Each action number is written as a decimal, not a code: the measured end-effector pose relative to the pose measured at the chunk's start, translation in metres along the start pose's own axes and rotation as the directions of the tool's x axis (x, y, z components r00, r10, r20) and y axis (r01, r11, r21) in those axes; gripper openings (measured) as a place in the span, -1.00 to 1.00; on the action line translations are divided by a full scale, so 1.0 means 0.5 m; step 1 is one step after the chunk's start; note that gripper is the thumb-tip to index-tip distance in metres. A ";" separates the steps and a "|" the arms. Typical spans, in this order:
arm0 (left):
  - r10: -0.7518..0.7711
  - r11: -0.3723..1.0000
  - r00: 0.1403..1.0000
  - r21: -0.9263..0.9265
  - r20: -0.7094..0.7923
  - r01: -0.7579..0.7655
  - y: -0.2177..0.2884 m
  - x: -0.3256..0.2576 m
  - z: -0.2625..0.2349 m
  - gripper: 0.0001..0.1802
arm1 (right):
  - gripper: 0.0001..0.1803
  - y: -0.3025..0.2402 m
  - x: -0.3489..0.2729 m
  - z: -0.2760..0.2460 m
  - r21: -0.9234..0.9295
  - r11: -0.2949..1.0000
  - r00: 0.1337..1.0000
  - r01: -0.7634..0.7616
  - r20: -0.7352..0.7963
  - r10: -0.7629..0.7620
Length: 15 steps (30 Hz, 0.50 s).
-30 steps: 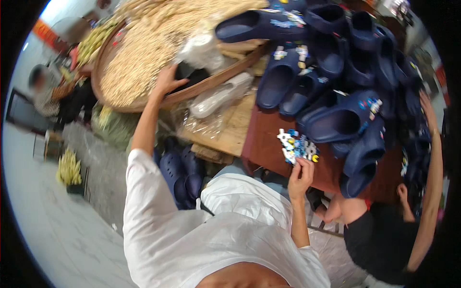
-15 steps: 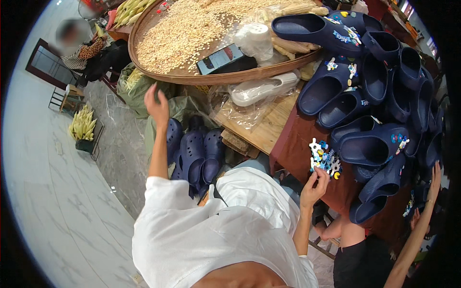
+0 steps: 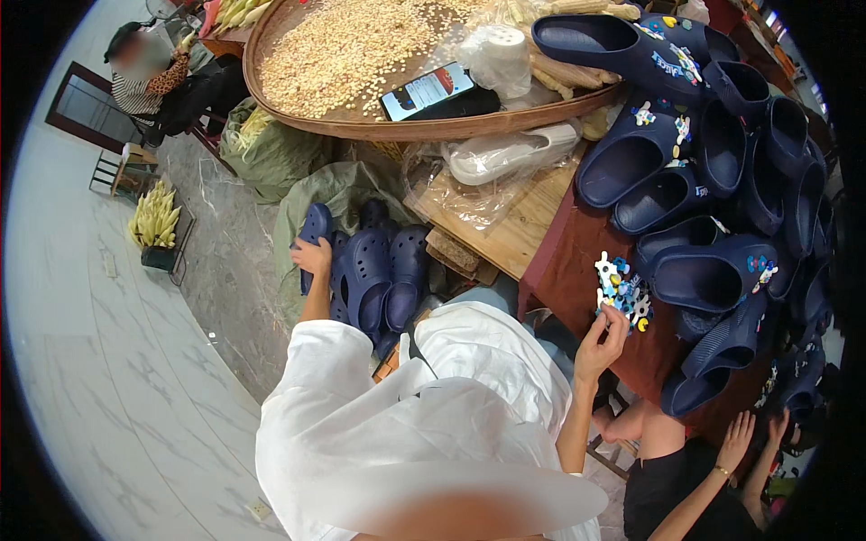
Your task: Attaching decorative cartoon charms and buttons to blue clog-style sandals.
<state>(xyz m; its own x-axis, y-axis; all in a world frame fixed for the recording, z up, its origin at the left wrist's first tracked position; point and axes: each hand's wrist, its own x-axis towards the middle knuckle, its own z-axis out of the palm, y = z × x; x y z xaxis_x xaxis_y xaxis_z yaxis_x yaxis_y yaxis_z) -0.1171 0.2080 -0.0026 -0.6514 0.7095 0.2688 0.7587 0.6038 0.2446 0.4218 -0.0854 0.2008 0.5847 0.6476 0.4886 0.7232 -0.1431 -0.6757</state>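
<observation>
The left hand (image 3: 312, 256) reached down and away from the body, fingers curled over the edge of a dark blue clog (image 3: 313, 236) that stood at the outer end of a cluster of like clogs (image 3: 379, 275) on the floor; it had a light hold rather than a full clamp. The right hand (image 3: 603, 338) was raised in front of the chest, thumb and fingers pinched on a small bunch of bright shoe charms (image 3: 622, 288), which sat just above its fingertips.

The clog looked like moulded foam: probably light, springy, a little slick, and unlikely to break. Its rim or heel strap seemed the natural place to grip. The charms appeared small, stiff and easy to drop, best pinched at the edges.

Beyond the right hand, a table (image 3: 577, 270) draped in dark red cloth carried many more blue clogs (image 3: 713, 279), some already dotted with charms. Further out from both hands a wooden board (image 3: 519, 225) held a white clog in clear wrapping (image 3: 510, 153), and above that lay a wide shallow basket (image 3: 433, 128) of pale kernels with a phone (image 3: 428, 90) on it.

Below the right hand, another person's hands (image 3: 749, 433) showed. The floor (image 3: 117, 379) was pale polished stone; a seated person (image 3: 144, 77) and corn cobs (image 3: 155, 216) were well off beyond the left hand.
</observation>
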 end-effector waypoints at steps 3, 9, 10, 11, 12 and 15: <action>-0.358 0.932 0.933 0.051 -0.025 0.359 -0.007 0.036 0.004 0.02 | -0.86 -0.002 -0.003 -0.003 -0.003 1.000 1.000 -0.028 -0.002 0.028; -0.088 0.696 0.491 -0.299 0.867 0.653 -0.124 0.053 0.080 -0.30 | -0.85 0.010 0.003 0.001 -0.026 0.999 0.999 -0.036 0.034 0.037; 0.003 0.770 0.631 -0.405 0.776 0.494 -0.137 0.034 0.099 -0.34 | -0.86 0.010 0.001 0.005 -0.034 0.999 0.999 -0.025 0.030 0.026; 0.108 0.820 0.743 -0.481 0.661 0.309 -0.136 0.006 0.119 -0.39 | -0.86 0.010 0.002 0.008 -0.046 0.999 0.999 -0.022 0.042 0.024; 0.104 0.885 0.694 -0.385 0.712 0.262 -0.098 -0.015 0.119 -0.36 | -0.86 0.006 -0.002 0.011 -0.046 0.998 0.998 -0.052 0.028 0.054; 0.109 0.854 0.757 -0.451 0.644 0.260 -0.098 -0.026 0.100 -0.37 | -0.86 0.021 0.007 0.015 -0.045 0.999 0.997 0.023 0.077 -0.019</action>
<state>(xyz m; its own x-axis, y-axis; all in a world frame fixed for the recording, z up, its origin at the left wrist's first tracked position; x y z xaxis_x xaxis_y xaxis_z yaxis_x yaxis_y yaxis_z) -0.1455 0.1873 -0.0646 -0.4027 0.8372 -0.3701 0.4733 0.5365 0.6987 0.4287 -0.0791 0.1913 0.5406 0.7062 0.4572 0.7521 -0.1621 -0.6388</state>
